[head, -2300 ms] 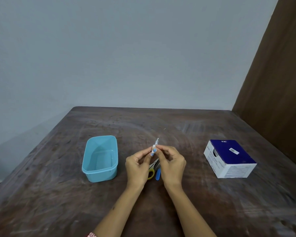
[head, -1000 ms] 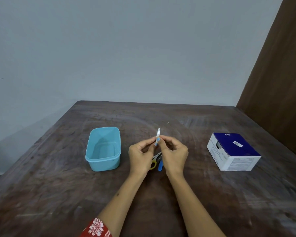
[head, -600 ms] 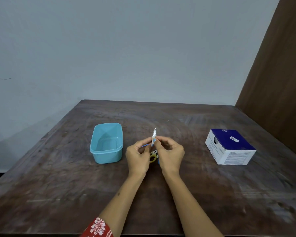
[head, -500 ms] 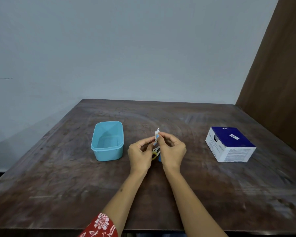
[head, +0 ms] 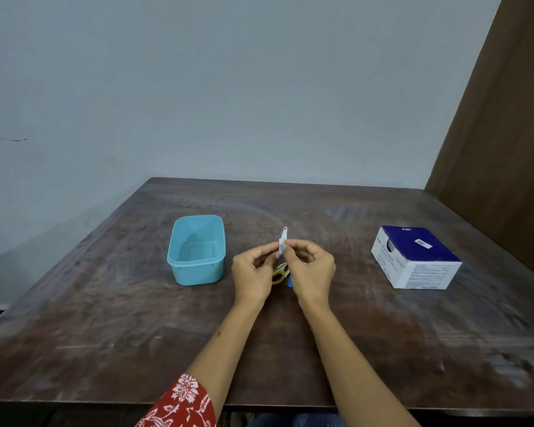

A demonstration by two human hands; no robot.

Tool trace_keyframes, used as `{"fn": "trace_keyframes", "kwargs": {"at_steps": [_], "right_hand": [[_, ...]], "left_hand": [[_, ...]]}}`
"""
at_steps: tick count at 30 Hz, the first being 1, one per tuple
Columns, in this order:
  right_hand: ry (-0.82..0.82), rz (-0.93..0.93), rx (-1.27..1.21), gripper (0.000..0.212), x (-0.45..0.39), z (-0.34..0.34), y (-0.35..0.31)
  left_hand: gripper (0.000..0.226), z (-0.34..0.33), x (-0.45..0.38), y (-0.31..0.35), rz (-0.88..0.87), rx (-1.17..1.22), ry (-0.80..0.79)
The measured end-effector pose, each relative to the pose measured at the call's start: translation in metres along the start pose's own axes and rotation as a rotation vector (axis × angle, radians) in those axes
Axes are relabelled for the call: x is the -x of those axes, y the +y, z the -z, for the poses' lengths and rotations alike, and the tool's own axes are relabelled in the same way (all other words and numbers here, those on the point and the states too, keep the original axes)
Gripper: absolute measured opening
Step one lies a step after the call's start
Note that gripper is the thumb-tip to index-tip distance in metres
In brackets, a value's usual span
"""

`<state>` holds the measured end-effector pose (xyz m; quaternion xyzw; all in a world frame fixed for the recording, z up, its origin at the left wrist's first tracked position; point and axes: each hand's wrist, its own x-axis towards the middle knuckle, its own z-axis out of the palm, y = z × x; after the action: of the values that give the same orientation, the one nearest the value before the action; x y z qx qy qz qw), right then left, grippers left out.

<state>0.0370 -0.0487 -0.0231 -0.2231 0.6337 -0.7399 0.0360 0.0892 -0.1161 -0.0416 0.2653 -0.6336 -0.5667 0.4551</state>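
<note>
Both hands meet over the table (head: pixel 111 328), just right of the teal tub (head: pixel 196 274). Left hand (head: pixel 252 272) and right hand (head: pixel 310 271) each pinch the packet (head: pixel 284 237) at its lower end. Packet: slim, white, near upright, pale-blue patch at the pinch, top end free. Yellow-handled scissors (head: pixel 278 277) lie under the hands. Box (head: pixel 413 257) sits well right of the tub.

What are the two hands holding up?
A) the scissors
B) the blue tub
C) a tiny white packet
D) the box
C: the left hand and right hand pinch a small white packet between their fingertips, while the scissors lie on the table beneath them.
</note>
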Motion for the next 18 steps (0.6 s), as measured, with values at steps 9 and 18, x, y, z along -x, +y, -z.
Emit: {"fn": "trace_keyframes", "kwargs": {"at_steps": [9, 18], "right_hand": [[0.041, 0.000, -0.039, 0.016, -0.003, 0.000, -0.001], [0.054, -0.115, -0.155, 0.029, -0.010, 0.003, 0.003]], "left_hand": [[0.026, 0.000, 0.000, 0.002, 0.011, 0.047, -0.049], [0.024, 0.001, 0.001, 0.005, -0.007, 0.058, -0.120]]}}
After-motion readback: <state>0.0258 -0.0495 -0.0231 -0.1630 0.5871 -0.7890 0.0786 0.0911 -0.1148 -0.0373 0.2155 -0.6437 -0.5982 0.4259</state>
